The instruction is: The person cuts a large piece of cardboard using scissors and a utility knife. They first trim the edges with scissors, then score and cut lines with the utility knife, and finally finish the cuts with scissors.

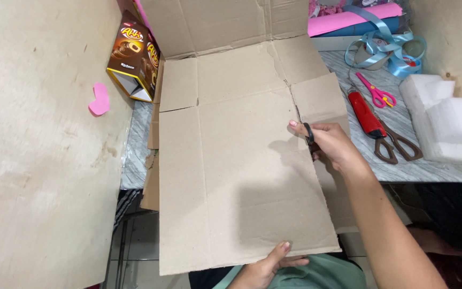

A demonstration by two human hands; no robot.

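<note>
A large flattened brown cardboard sheet [241,160] lies across the table and reaches toward me. My right hand [330,142] grips black-handled scissors [309,135] at the sheet's right edge, where a cut line runs up toward the far flaps. My left hand [266,267] holds the sheet's near bottom edge, thumb on top. The scissor blades are hidden by the cardboard and my fingers.
To the right, on the marbled table [402,166], lie pink scissors [378,93], a red tool [366,113], brown-handled scissors [394,145], white foam blocks [445,123] and blue ribbon [386,45]. A brown snack box [135,56] stands at the back left. A pink heart [100,99] is stuck on the wall.
</note>
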